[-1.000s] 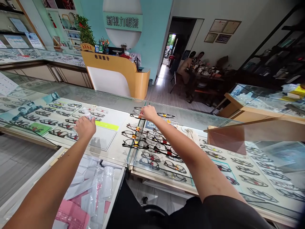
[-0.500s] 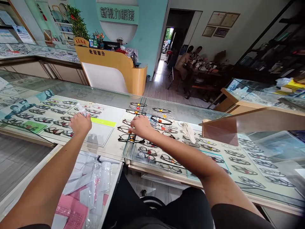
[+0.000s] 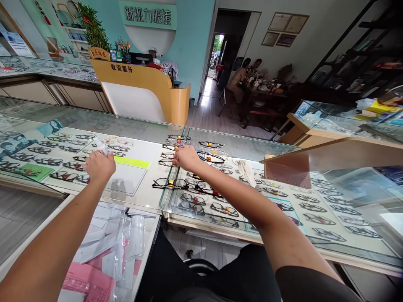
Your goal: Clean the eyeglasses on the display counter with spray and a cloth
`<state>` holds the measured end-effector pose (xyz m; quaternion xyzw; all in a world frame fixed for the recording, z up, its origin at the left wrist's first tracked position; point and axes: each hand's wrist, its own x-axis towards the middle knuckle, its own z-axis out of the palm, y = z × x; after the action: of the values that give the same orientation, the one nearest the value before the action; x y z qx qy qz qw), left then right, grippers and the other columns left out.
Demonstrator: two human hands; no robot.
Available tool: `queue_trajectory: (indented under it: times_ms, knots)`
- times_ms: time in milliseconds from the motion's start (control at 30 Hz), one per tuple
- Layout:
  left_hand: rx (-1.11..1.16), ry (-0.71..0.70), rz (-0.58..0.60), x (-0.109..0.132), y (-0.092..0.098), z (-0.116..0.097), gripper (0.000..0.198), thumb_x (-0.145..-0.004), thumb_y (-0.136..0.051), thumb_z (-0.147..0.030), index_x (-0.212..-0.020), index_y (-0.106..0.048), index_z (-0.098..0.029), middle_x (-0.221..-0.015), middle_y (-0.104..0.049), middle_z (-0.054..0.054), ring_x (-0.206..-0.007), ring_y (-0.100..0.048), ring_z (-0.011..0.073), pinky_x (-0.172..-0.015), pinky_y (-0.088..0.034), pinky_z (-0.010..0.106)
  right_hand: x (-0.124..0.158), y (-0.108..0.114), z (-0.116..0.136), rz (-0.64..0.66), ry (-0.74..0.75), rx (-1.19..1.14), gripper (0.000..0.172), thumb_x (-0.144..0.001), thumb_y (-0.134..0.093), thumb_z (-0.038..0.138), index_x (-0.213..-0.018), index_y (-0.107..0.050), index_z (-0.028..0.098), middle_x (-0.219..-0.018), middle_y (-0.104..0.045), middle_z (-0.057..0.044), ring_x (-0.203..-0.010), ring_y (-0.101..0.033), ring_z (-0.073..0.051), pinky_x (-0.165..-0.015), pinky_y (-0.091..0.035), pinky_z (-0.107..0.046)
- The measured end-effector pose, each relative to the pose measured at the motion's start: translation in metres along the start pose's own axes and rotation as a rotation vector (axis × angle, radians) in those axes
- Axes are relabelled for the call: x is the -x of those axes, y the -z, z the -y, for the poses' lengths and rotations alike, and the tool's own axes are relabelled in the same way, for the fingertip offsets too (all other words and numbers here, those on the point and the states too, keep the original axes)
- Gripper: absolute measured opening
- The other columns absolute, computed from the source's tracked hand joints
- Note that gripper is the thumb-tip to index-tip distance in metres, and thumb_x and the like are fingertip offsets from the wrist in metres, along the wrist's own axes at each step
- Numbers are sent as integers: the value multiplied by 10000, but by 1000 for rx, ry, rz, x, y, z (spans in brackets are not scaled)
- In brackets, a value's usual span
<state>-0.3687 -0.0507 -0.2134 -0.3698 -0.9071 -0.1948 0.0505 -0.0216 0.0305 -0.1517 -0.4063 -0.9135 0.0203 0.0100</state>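
My left hand (image 3: 100, 165) is closed around a small whitish bottle (image 3: 101, 146) above the left part of the glass counter. Over the middle of the counter, my right hand (image 3: 188, 158) pinches one end of a pair of glasses (image 3: 168, 162); its fingers partly hide the frame. Farther away in the same column lie more glasses (image 3: 179, 137) with yellow and orange tags. Nearer to me is a black pair of glasses (image 3: 170, 183) with a yellow tag on its bridge. To the right of my right hand lies a dark pair of glasses (image 3: 211, 157).
A pale cloth (image 3: 246, 173) lies right of my forearm. Rows of glasses fill the display case (image 3: 311, 207) under the glass. At lower left, an open drawer (image 3: 151, 235) holds plastic sleeves and a pink packet (image 3: 91, 277). People sit at a far table.
My right hand has moved slightly away from me, and the glasses at its fingers have shifted with it, widening the gap to the nearest black pair. My left hand still holds the bottle.
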Motion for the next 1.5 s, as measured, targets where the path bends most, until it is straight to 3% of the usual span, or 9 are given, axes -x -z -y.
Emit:
queue_trajectory:
  times_ms: [200, 400, 567, 767, 1000, 1267, 1367, 1500]
  knots:
    - [21, -9, -25, -1, -2, 3, 748, -1093, -370, -527, -1518, -558, 59, -1562, -570, 427, -1468, -540, 557, -1199, -443, 726, -7, 5, -4, -39, -14, -40, 253, -1110, -688, 348, -1196, -884, 214, -1414, -807, -126, -1316, -646, -330, -1035, -448, -417]
    - [17, -11, -33, 0, -3, 3, 710, -1105, -388, -525, -1501, -581, 32, -1564, -581, 417, -1471, -543, 552, -1202, -447, 724, 47, 8, 17, 4, 233, -210, 221, -1048, -805, 459, -1082, -892, 259, -1435, -796, -75, -1310, -651, -302, -1095, -434, -426]
    - [-9, 8, -1, 2, 2, -1, 708, -1109, -394, -492, -1515, -561, 63, -1578, -574, 403, -1478, -535, 529, -1204, -444, 700, 76, 0, 40, 52, 224, -138, 189, -1069, -760, 366, -1073, -891, 230, -1432, -791, -99, -1332, -619, -327, -1094, -411, -459]
    - [-18, 2, 4, 2, 2, 0, 752, -1101, -369, -501, -1522, -552, 94, -1585, -566, 401, -1475, -527, 532, -1210, -434, 695, 60, -3, 33, -6, 145, -19, 308, -1125, -600, 278, -1071, -884, 170, -1351, -794, -148, -1277, -587, -327, -1075, -395, -461]
    - [-19, 6, 25, 4, 6, -3, 746, -1108, -355, -474, -1531, -533, 114, -1604, -543, 406, -1495, -507, 534, -1225, -411, 696, 32, -9, 19, -36, 50, -10, 326, -1136, -587, 293, -1099, -889, 173, -1362, -778, -148, -1259, -585, -328, -1043, -404, -457]
    - [-13, 7, 34, 4, 9, -4, 761, -1113, -372, -474, -1545, -517, 135, -1618, -536, 411, -1511, -499, 540, -1236, -406, 706, 23, -14, 25, -110, 41, -22, 313, -1136, -625, 350, -1154, -888, 180, -1448, -729, -151, -1316, -546, -341, -1075, -416, -474]
    - [-13, 4, 34, 4, 9, -5, 770, -1111, -367, -477, -1543, -518, 143, -1615, -537, 409, -1512, -498, 546, -1233, -413, 714, 30, -6, 13, -146, 44, -63, 260, -1115, -684, 370, -1176, -882, 213, -1431, -743, -128, -1308, -561, -329, -1092, -419, -467]
    - [-15, 3, 34, 5, 10, -5, 771, -1108, -365, -472, -1546, -511, 146, -1617, -534, 412, -1516, -496, 545, -1236, -410, 718, 49, 8, -40, -154, -61, -63, 228, -1103, -716, 378, -1119, -884, 225, -1393, -780, -114, -1301, -596, -335, -1123, -429, -489]
